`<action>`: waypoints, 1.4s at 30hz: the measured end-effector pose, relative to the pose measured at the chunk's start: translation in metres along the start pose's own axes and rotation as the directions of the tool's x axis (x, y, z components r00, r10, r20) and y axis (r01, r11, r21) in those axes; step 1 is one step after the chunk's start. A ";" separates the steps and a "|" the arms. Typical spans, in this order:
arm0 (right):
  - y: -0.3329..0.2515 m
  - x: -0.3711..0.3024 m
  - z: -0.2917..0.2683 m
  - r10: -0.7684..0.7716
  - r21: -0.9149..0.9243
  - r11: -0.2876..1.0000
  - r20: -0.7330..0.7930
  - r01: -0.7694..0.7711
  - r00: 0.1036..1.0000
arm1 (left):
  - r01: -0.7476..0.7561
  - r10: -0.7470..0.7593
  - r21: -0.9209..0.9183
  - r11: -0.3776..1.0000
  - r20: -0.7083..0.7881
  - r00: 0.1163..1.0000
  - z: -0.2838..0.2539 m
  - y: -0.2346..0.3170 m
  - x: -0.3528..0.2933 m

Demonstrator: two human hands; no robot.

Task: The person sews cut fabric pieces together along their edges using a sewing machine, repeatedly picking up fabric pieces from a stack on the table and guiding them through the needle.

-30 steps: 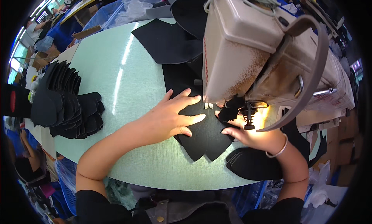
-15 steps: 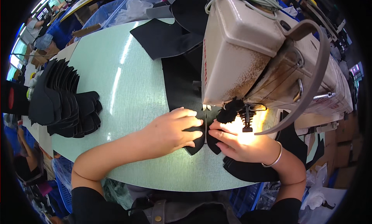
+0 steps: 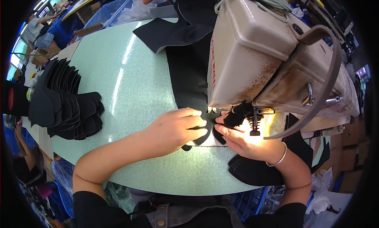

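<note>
Left hand [image 3: 175, 127] flat on a black fabric piece [image 3: 203, 134], fingers curled over its edge, pressing it down on the pale green table [image 3: 130, 86] just in front of the sewing machine [image 3: 268, 58]; right hand [image 3: 241, 139] pinches the same piece's other side right by the needle [image 3: 254, 123], under the machine's lamp glow; silver bracelet [image 3: 278, 159] on right wrist; stack of black cut pieces [image 3: 67, 105] well apart at the table's left edge; more black fabric [image 3: 173, 30] lies behind the machine.
</note>
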State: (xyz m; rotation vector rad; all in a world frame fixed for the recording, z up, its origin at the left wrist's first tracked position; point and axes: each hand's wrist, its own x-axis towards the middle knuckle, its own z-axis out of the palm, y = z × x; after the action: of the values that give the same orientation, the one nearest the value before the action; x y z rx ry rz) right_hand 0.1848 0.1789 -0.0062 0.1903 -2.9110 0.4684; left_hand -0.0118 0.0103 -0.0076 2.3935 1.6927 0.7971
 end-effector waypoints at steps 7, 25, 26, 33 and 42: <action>0.014 -0.001 -0.002 0.009 -0.048 0.999 0.066 -0.006 0.998 | 0.013 -0.012 0.053 0.998 -0.027 1.000 0.001 -0.007 0.000; 0.023 0.008 -0.009 -0.078 -0.100 0.993 -0.099 0.068 0.992 | 0.035 -0.031 0.064 0.997 -0.066 0.997 -0.002 -0.020 0.006; 0.022 0.005 -0.009 0.023 -0.069 0.997 -0.025 -0.024 0.999 | 0.031 -0.027 0.067 0.997 -0.066 0.997 -0.002 -0.020 0.006; 0.018 0.009 -0.010 -0.018 -0.063 0.998 -0.103 0.012 0.995 | 0.060 -0.056 0.081 0.995 -0.050 0.997 0.005 -0.016 0.008; 0.018 0.009 -0.010 0.007 -0.121 0.992 -0.120 -0.021 0.993 | 0.066 -0.059 0.075 0.995 -0.100 0.993 0.009 -0.016 0.009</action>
State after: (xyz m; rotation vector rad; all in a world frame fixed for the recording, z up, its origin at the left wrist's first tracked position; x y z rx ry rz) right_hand 0.1743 0.1980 -0.0007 0.1198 -2.8137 0.2910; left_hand -0.0185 0.0265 -0.0176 2.3742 1.8592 0.8668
